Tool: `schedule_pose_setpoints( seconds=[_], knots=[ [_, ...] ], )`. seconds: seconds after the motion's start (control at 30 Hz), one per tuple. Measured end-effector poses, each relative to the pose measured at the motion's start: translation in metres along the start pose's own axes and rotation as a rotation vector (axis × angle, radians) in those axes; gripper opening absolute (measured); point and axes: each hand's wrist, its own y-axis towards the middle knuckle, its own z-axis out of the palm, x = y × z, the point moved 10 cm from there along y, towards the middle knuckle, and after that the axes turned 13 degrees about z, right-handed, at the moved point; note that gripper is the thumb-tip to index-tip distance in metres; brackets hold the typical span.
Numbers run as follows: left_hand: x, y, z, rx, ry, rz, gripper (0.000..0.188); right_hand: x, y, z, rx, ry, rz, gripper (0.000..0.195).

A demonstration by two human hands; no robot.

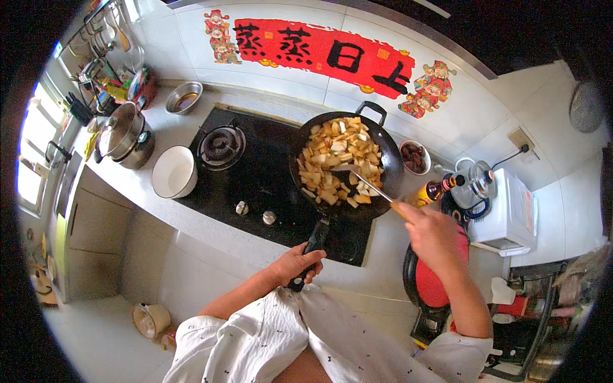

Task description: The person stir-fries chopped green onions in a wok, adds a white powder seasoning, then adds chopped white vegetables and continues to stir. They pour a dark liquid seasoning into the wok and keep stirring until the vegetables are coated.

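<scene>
Below the wok's rim, my left hand (302, 264) grips the black wok handle (318, 235). The dark wok (390, 158) sits over the right side of the black glass gas hob (258, 191). Pale, lightly browned slices of food (335, 143) fill it. My right hand (428, 232) holds a metal spatula (376, 185) by its wooden handle, and the spatula's blade rests among the slices. Close by that hand stands a sauce bottle (433, 190) with a yellow label. A small bowl of dark reddish food (414, 158) is right of the wok.
An uncovered burner (221, 147) and a white enamel pot (175, 172) lie to the left. Beyond them are a lidded steel pot (125, 134) and a metal bowl (184, 98) with brown liquid. At right are a red electric griddle (436, 277) and a white appliance (507, 215).
</scene>
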Motion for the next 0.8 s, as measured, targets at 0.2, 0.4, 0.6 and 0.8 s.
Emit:
schedule_pose_setpoints(
  seconds=[0.2, 0.4, 0.6, 0.8],
  knots=[
    [0.002, 0.001, -0.002, 0.032, -0.036, 0.033, 0.022, 0.007, -0.005, -0.048, -0.093, 0.183, -0.041, 0.046],
    [-0.001, -0.003, 0.001, 0.007, -0.020, 0.014, 0.023, 0.025, 0.007, -0.019, -0.109, 0.002, -0.138, 0.049],
    [0.004, 0.000, -0.005, -0.008, -0.033, 0.016, 0.023, -0.003, 0.006, -0.051, -0.026, -0.003, -0.051, 0.041],
    [0.000, -0.002, -0.001, -0.005, -0.040, 0.007, 0.020, -0.032, 0.047, -0.039, -0.174, 0.154, 0.040, 0.040]
  ],
)
